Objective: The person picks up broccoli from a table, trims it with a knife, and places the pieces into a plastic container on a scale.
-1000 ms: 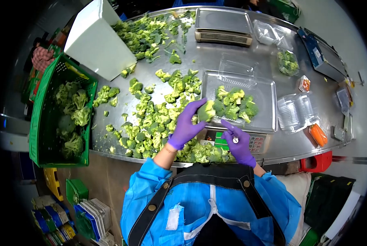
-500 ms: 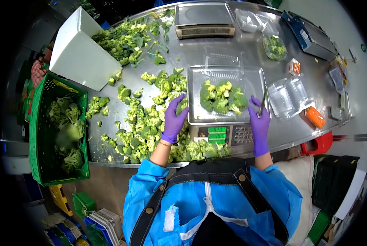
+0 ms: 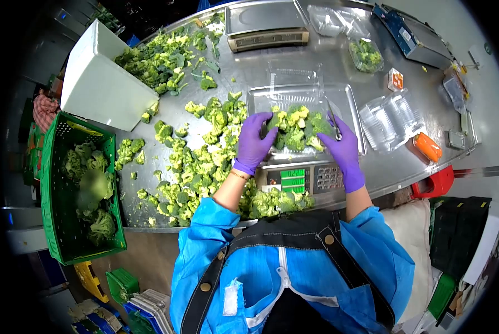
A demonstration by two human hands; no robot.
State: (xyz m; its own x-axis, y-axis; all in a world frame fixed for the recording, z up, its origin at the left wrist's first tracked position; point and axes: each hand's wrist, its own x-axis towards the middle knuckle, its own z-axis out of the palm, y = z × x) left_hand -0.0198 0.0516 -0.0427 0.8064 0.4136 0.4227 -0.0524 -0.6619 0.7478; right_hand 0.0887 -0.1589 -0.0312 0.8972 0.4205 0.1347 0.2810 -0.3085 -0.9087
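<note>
A clear plastic container with broccoli florets (image 3: 297,128) sits on the metal tray (image 3: 352,111) of a scale with a lit green display (image 3: 293,181). Its transparent lid (image 3: 294,78) stands open at the back. My left hand (image 3: 254,143), in a purple glove, is at the container's left side with thumb and fingers apart. On the right side, my right hand (image 3: 341,147), also gloved, touches the florets and holds a small knife (image 3: 334,123) pointing away from me. Many loose florets (image 3: 205,167) lie on the steel table left of the scale.
A green crate (image 3: 54,195) with broccoli stands at the left, near a white foam box (image 3: 107,83). A second scale (image 3: 269,28) is at the back. Empty clear containers (image 3: 389,119), a filled one (image 3: 366,55) and an orange item (image 3: 427,147) lie to the right.
Both hands have moved inward and away from my body, from the tray's sides to the container of florets. The view has shifted slightly.
</note>
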